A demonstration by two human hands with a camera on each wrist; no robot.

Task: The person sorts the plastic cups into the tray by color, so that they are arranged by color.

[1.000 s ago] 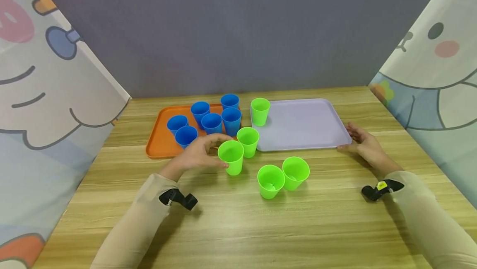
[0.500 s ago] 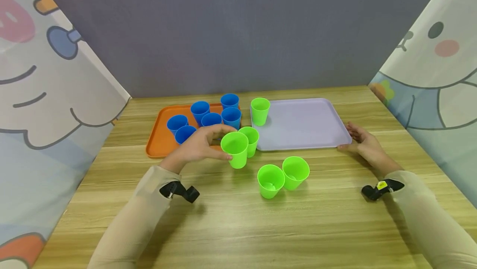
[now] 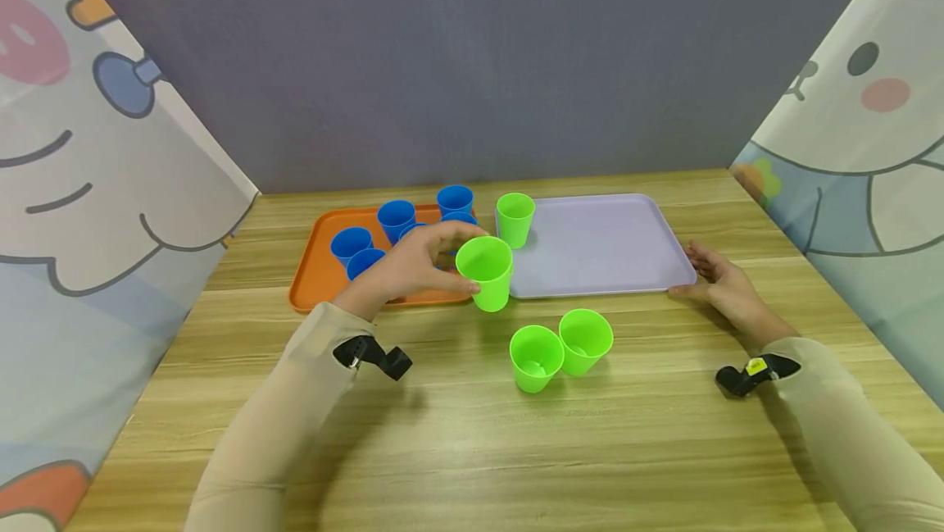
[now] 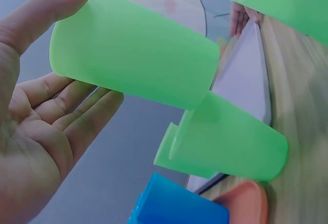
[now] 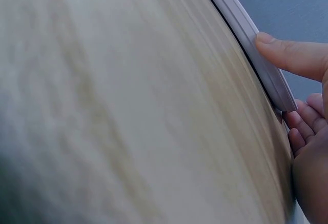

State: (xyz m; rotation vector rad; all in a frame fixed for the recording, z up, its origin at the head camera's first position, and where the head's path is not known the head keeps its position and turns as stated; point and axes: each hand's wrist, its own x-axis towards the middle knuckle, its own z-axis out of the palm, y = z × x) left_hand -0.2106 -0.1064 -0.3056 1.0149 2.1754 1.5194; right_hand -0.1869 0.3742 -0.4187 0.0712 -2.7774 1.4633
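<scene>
My left hand (image 3: 416,266) holds a light green plastic cup (image 3: 484,266) by its upper part, thumb on the near side and fingers on the far side. The left wrist view shows this cup tilted in the frame, above another green cup (image 4: 233,142) on the table. In the head view the held cup mostly hides that one. My right hand (image 3: 730,294) grips the front right corner of a lavender tray (image 3: 597,249); its thumb (image 5: 292,57) lies on the rim and its fingers curl around the corner. One green cup (image 3: 515,222) stands at that tray's left end.
Left of the lavender tray lies an orange tray (image 3: 313,278) with several blue cups (image 3: 351,243), partly covered by the left hand. Two green cups, a nearer one (image 3: 535,360) and its neighbour (image 3: 585,343), stand close together on the wooden table (image 3: 472,458). A grey wall rises behind.
My left hand has lifted the green cup off the table and carried it right and away from me, over the neighbouring green cup. My right hand stays at the tray's corner.
</scene>
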